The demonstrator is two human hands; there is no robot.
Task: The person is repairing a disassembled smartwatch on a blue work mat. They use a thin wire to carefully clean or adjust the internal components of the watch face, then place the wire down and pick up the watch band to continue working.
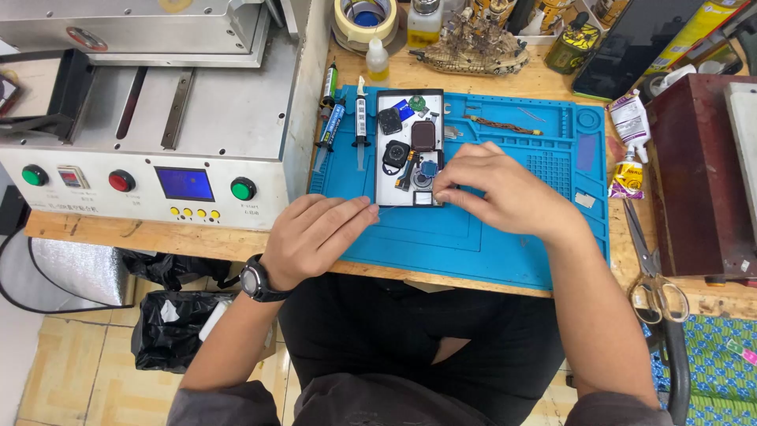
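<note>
Bare fingers of the right hand point(493, 185) are pinching a small part at the near end of the opened phone point(410, 150), while the left hand point(315, 237), loosely curled, is pressing thin tweezers point(377, 207) beside it on the blue mat point(512, 237) covering the wooden surface point(197, 237).

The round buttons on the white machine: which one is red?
The middle big button is red. It sits between the small screens, while the green button at the far left and the other green one flank it.
</note>
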